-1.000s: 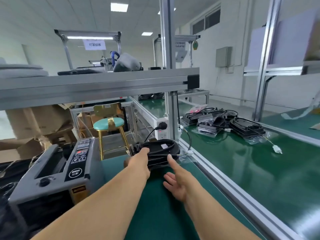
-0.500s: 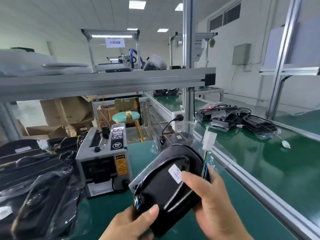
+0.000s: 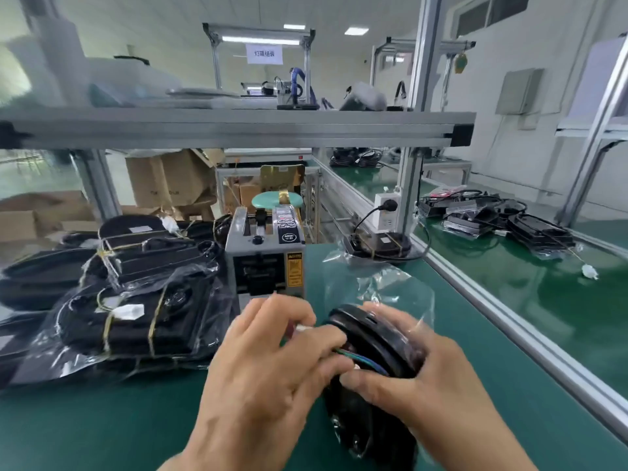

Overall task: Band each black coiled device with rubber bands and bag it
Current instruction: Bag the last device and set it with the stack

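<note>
1. The black coiled device point(image 3: 370, 338) is held between the hands, just over the green worktop point(image 3: 102, 430).
2. Left hand point(image 3: 268, 368) — fingers curled, pinching the wires point(image 3: 360, 356) at its left edge.
3. Right hand point(image 3: 431, 379) grips its right side — the clear bag point(image 3: 390, 287) drapes there.

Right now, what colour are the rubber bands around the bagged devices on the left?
Yellow; the rubber bands show best in the head view.
</note>
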The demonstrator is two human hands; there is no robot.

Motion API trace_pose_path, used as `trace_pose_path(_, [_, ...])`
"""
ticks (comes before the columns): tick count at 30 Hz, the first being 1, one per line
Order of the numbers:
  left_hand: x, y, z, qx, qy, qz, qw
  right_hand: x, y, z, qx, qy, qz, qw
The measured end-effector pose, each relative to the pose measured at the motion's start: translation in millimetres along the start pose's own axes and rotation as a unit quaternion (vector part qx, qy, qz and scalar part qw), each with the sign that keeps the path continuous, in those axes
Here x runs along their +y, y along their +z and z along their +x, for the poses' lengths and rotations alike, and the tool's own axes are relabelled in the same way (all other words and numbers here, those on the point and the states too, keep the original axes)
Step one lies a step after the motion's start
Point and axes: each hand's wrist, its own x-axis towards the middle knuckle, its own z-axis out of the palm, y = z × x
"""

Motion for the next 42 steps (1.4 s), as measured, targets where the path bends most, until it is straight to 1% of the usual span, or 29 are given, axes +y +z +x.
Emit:
trace_pose_path(1, [-1,3,-7,0.002,-0.034,-0.026,0.999,0,-1,0,0.0,0.002,-0.004,1.0])
trace_pose_path(3, [0,10,-17,0.007,-0.152,-0.109,0.982,0,-2,0,0.006,0.008,-0.006,1.0])
trace_pose_path(5, [-1,20,-24,0.014,-0.272,-0.186,0.944,1,0,0,0.017,0.009,-0.004,1.0])
trace_pose_path(6, [-3,24,-26,0.002,-0.307,-0.204,0.929,2,3,0,0.025,0.011,-0.008,1.0])
trace_pose_path(7, [-6,27,-27,-0.025,-0.323,-0.207,0.923,2,4,0,0.034,0.014,-0.016,0.999])
trace_pose_path(9, [-15,28,-23,-0.107,-0.324,-0.211,0.916,1,3,2,0.054,0.016,-0.022,0.998])
trace_pose_path(10, [-22,27,-20,-0.141,-0.325,-0.227,0.907,0,2,3,0.064,0.019,-0.018,0.998])
trace_pose_path(11, [-28,26,-15,-0.157,-0.342,-0.246,0.893,-2,1,4,0.077,0.02,-0.013,0.997])
trace_pose_path(12, [-37,26,-10,-0.147,-0.377,-0.264,0.876,-3,0,6,0.09,0.02,-0.01,0.996])
trace_pose_path(13, [-46,27,-3,-0.107,-0.426,-0.279,0.854,-2,1,9,0.1,0.017,-0.011,0.995])
trace_pose_path(14, [-58,30,3,-0.052,-0.482,-0.294,0.824,-1,2,11,0.108,0.014,-0.015,0.994])
trace_pose_path(15, [-70,35,11,0.001,-0.534,-0.311,0.786,0,5,13,0.109,0.01,-0.021,0.994])
trace_pose_path(17, [-97,46,25,0.073,-0.611,-0.34,0.711,2,10,17,0.101,0.007,-0.03,0.994])
trace_pose_path(20, [-123,64,45,0.12,-0.688,-0.364,0.616,3,16,18,0.083,0.002,-0.038,0.996])
trace_pose_path(21, [-129,69,49,0.129,-0.707,-0.369,0.589,3,15,18,0.079,-0.001,-0.04,0.996])
trace_pose_path(22, [-134,75,52,0.135,-0.72,-0.372,0.57,3,15,18,0.078,-0.003,-0.043,0.996])
trace_pose_path(24, [-140,83,55,0.143,-0.735,-0.373,0.548,4,13,18,0.08,-0.003,-0.042,0.996])
trace_pose_path(28, [-149,90,61,0.158,-0.745,-0.373,0.531,7,10,19,0.084,-0.006,-0.034,0.996])
trace_pose_path(32, [-145,95,68,0.221,-0.738,-0.373,0.517,6,13,18,0.082,0.002,-0.043,0.996])
trace_pose_path(33, [-139,95,69,0.235,-0.731,-0.368,0.524,6,14,17,0.082,0.002,-0.042,0.996])
trace_pose_path(34, [-132,93,69,0.242,-0.72,-0.361,0.541,5,14,17,0.083,0.0,-0.038,0.996])
trace_pose_path(35, [-124,88,67,0.239,-0.704,-0.356,0.566,4,13,17,0.081,-0.001,-0.036,0.996])
trace_pose_path(37, [-102,71,61,0.19,-0.649,-0.381,0.63,5,13,17,0.071,-0.006,-0.043,0.997])
trace_pose_path(39, [-71,41,52,0.081,-0.546,-0.467,0.691,7,12,17,0.065,-0.015,-0.059,0.996])
trace_pose_path(40, [-55,24,48,0.008,-0.487,-0.509,0.709,8,12,17,0.066,-0.022,-0.069,0.995])
trace_pose_path(41, [-37,9,46,-0.059,-0.439,-0.537,0.718,9,13,18,0.065,-0.03,-0.077,0.994])
trace_pose_path(42, [-22,-2,44,-0.109,-0.406,-0.546,0.725,10,13,17,0.062,-0.037,-0.081,0.994])
